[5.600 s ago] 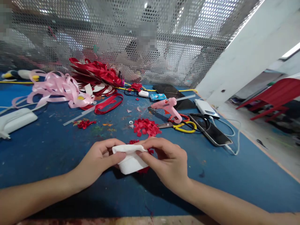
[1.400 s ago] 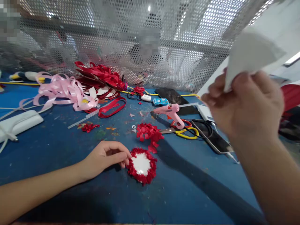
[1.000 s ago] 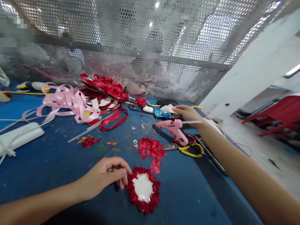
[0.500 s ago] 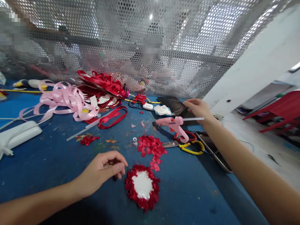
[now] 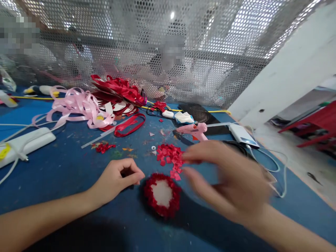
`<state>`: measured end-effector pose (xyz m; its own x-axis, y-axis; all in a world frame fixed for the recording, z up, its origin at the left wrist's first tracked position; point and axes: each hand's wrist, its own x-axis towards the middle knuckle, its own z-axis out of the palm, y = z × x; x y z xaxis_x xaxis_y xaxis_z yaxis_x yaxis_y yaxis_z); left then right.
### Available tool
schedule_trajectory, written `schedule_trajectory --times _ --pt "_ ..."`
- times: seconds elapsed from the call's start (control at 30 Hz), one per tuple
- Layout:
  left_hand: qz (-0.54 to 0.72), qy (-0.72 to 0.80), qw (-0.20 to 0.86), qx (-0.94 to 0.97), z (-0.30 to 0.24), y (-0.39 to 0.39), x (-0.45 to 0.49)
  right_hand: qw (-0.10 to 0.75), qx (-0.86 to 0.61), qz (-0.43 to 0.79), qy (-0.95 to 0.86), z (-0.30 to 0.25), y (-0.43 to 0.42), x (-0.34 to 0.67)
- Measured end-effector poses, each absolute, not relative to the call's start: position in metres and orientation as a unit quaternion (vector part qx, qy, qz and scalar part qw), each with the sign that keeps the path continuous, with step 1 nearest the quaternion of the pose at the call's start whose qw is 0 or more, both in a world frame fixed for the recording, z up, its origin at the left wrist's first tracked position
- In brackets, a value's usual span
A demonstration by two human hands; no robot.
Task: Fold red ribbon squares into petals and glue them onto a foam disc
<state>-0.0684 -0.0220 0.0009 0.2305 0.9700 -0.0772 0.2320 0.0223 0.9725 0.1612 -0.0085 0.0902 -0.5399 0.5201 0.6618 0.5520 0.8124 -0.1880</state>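
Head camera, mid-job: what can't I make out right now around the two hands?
Head view:
Right hand: motion blur; whether it pinches anything is unreadable.
Left hand: curled fingers hide what lies under the palm.
Red rosette: focus too soft to tell what its white centre is.
Glue gun: lower handle hidden behind the right hand.
Mesh screen: whoever is behind it is blurred.

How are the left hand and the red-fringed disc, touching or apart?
Cannot tell: head view puts the left hand right beside the red-fringed disc, no plain gap.
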Motion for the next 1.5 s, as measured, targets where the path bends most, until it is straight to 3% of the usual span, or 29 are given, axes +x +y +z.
schedule_trajectory --times 0.2,1.1,1.5 --pt "0.368 0.53 0.432 0.63 0.001 -0.023 -0.069 0.233 -0.273 0.142 -0.922 0.046 -0.001 0.122" --pt "0.304 0.506 0.34 0.732 0.005 -0.03 -0.061 0.242 -0.257 0.078 -0.932 0.024 -0.005 0.131" --pt "0.306 0.485 0.333 0.749 0.007 -0.035 -0.06 0.232 -0.3 0.178 -0.908 0.037 -0.003 0.14"
